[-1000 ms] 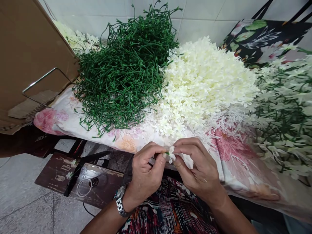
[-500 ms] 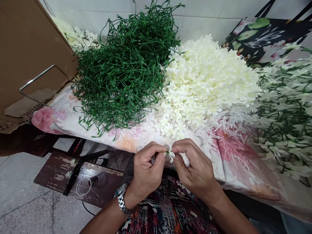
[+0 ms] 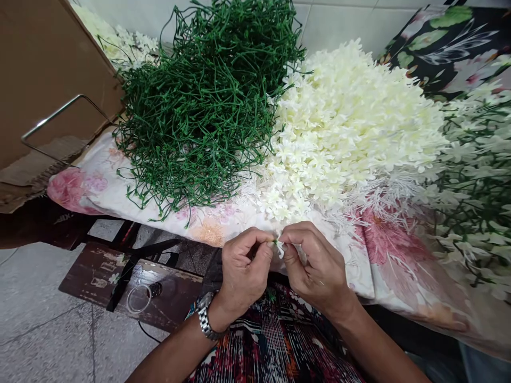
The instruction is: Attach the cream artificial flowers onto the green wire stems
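Note:
Close together above the table's front edge, both hands meet at one small artificial flower. My left hand (image 3: 245,272) pinches a green plastic stem (image 3: 275,241) between thumb and forefinger; only its tip shows. The white flower (image 3: 280,248) on that tip is pinched by thumb and forefinger of my right hand (image 3: 318,266), which hides part of the petals. Beyond my hands lie a heap of green plastic stems (image 3: 203,111) at left and a heap of loose cream-white flowers (image 3: 351,122) at right.
Flowered stems (image 3: 475,213) fill the right side of the floral tablecloth (image 3: 131,186). A cardboard box (image 3: 51,64) with a wire handle stands at left. Below is a dark wooden bench (image 3: 171,290) with a clear ring-shaped object (image 3: 139,299). A black floral bag (image 3: 459,48) sits at back right.
The view has shifted slightly. My hands keep their pinch on the stem and flower, their fingertips a little closer together, and the flower appears turned.

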Tool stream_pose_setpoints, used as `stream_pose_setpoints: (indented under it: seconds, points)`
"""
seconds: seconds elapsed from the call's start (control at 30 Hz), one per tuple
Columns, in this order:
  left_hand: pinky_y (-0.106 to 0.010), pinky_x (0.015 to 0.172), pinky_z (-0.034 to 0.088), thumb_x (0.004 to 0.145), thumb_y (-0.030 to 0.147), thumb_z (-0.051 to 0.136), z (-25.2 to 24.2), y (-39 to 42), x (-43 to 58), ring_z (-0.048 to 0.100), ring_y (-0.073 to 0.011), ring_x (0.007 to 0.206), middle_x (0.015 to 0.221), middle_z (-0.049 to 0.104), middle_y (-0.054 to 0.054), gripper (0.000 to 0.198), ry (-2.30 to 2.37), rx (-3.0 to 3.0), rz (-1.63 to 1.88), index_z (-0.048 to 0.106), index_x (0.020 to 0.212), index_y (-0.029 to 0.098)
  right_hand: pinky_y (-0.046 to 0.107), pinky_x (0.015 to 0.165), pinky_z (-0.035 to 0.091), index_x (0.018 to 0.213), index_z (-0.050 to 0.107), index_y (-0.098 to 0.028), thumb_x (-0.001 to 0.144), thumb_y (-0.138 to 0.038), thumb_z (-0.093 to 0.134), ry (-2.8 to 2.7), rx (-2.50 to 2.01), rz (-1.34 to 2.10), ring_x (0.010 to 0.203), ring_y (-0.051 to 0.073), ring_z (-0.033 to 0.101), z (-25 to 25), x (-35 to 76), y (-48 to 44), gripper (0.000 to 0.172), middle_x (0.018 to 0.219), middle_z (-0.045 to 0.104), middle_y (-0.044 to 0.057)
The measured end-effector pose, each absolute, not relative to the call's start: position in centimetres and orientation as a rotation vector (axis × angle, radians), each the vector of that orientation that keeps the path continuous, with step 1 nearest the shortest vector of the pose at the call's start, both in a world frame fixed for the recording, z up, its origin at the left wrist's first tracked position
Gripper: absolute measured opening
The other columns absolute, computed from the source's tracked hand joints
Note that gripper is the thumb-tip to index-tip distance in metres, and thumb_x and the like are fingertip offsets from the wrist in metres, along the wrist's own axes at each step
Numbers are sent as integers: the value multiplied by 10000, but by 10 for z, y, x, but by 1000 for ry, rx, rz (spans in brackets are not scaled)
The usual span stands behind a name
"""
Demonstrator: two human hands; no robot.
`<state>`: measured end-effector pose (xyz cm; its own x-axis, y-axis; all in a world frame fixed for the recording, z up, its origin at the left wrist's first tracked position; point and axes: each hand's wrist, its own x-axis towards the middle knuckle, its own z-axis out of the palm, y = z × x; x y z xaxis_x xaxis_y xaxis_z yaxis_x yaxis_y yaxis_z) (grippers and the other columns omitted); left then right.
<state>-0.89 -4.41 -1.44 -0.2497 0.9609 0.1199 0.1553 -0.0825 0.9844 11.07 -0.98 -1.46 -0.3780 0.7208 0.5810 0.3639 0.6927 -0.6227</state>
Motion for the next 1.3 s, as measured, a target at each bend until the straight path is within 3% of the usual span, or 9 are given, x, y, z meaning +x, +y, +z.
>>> stream_pose_setpoints:
  seconds: [0.47, 0.73, 0.93, 1.13, 1.3]
  points:
    - [-170, 465, 333, 743, 124, 528, -18, -44, -9, 393, -57, 485, 531, 460, 54, 131, 1408, 1055, 1404, 573, 623, 149, 272, 604, 488, 860, 511, -161, 828, -44, 447, -2048, -771, 465, 717, 138, 537, -13, 110, -6, 137, 761, 533, 52]
    - [-153, 362, 332, 643, 199, 645, -2, -40, -18, 397, -42, 363, 441, 509, 46, 85, 1168, 620, 1332, 611, 604, 131, 323, 727, 507, 988, 545, -171, 796, -94, 530, -2092, -782, 509, 856, 176, 576, 9, 130, -5, 207, 898, 589, 74]
    - [-150, 307, 289, 542, 284, 744, 9, -42, -18, 366, -34, 322, 432, 520, 40, 223, 1066, 439, 1203, 587, 580, 130, 318, 683, 511, 1007, 547, -174, 784, -68, 527, -2132, -685, 399, 823, 175, 572, 13, 132, -6, 247, 877, 587, 74]
    - [-144, 341, 210, 621, 311, 710, 2, -46, -18, 291, -19, 365, 435, 459, 53, 223, 1130, 586, 1202, 602, 583, 121, 297, 675, 501, 998, 550, -143, 772, -47, 547, -2158, -666, 401, 793, 162, 561, 14, 132, -6, 245, 849, 586, 75]
    - [-165, 396, 250, 705, 230, 594, 1, -46, -17, 289, -39, 418, 467, 431, 52, 177, 1259, 903, 1219, 586, 561, 129, 300, 656, 498, 972, 552, -152, 780, -45, 525, -2214, -658, 391, 769, 160, 552, 11, 133, -3, 221, 826, 588, 67]
